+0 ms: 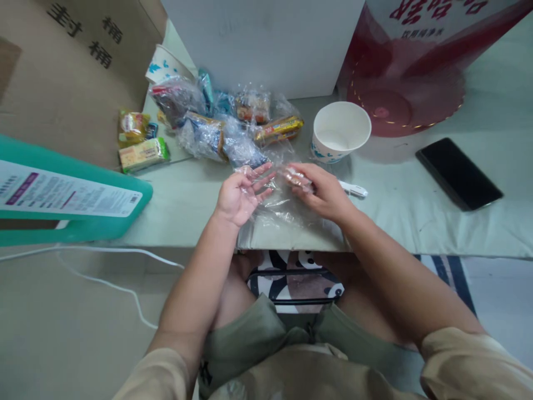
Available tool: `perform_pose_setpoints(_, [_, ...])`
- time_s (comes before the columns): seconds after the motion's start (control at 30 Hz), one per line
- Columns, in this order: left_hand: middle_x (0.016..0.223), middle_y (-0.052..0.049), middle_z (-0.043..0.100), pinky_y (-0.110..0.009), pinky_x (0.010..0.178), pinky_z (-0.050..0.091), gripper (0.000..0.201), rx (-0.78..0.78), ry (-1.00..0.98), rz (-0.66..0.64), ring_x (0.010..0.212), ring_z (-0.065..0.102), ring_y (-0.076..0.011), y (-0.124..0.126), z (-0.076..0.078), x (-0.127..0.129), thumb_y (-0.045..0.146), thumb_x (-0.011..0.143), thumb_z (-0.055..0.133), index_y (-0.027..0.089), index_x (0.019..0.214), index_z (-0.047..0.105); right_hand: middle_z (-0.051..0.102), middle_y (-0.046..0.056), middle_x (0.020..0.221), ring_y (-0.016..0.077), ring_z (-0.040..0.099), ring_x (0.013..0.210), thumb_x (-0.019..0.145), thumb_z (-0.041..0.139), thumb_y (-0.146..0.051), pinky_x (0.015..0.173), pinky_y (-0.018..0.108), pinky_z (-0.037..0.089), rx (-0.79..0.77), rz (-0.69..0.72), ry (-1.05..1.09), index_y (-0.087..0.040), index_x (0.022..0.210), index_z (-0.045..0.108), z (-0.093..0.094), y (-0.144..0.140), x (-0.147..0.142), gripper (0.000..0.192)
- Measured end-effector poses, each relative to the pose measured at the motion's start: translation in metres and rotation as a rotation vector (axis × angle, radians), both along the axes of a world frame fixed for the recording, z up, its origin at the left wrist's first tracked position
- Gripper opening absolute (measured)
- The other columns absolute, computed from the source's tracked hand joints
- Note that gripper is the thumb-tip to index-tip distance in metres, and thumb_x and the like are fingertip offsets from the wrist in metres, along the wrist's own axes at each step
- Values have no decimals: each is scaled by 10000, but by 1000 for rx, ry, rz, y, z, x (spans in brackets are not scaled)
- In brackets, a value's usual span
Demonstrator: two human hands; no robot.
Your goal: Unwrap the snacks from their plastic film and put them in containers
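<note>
Clear plastic bag [278, 206] lies at counter [187, 205] edge; left hand [241, 194] open, palm up, fingers spread on it, right hand [320, 191] pinching a wrapped snack [296, 176] w/ fingertips. Paper cup [341, 132] just behind.

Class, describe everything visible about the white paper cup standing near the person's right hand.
The white paper cup stands upright on the pale green table, mouth open, looking empty inside. Its outer wall carries a blue pattern near the base. It sits just beyond the right hand, apart from it, beside the red water jug.

Clear crinkled plastic bag [278, 201]; table edge
</note>
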State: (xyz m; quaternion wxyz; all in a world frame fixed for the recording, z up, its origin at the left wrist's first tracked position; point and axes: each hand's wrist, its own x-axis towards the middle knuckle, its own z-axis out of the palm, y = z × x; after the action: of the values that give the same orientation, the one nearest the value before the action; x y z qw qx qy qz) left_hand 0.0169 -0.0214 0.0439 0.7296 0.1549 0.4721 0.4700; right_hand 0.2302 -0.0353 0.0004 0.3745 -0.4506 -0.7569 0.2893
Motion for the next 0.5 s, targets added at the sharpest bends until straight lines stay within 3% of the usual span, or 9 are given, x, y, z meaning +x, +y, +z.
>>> perform_pose_setpoints(0.17, [891,-72,762,-168,497,455,179,-40,101,123,797,727,-160,1,-2,3,30,576,472,182,670,462,770,89,1123,271,737,1023,982,525,-572,954,483,607,-62,-184,239,-243,1214,695,12,-4,3,437])
perform_pose_setpoints(0.27, [836,-61,746,-163,461,412,187,-44,109,127,715,719,-148,0,-1,6,40,561,472,180,684,465,727,90,1174,294,727,1129,990,418,-697,930,478,627,54,-367,364,-293,1297,646,19,3,14,556])
perform_pose_setpoints(0.37, [797,-44,725,-158,423,352,199,-40,103,112,685,717,-148,0,3,8,50,542,478,182,687,454,639,107,1344,297,661,1296,1010,265,-703,1010,488,612,155,-554,437,-308,1418,534,30,22,47,629])
perform_pose_setpoints(0.43, [777,-34,708,-149,398,299,210,-40,95,86,666,709,-139,1,5,9,50,520,480,182,677,434,580,119,1426,294,608,1370,1008,254,-661,1064,517,585,185,-588,512,-288,1465,443,41,39,79,619])
perform_pose_setpoints(0.5, [768,-27,694,-144,379,253,214,-36,92,58,661,704,-132,3,7,10,48,505,482,178,667,428,525,121,1475,314,511,1458,1016,215,-623,1125,580,523,201,-578,383,-299,1474,399,54,57,112,591])
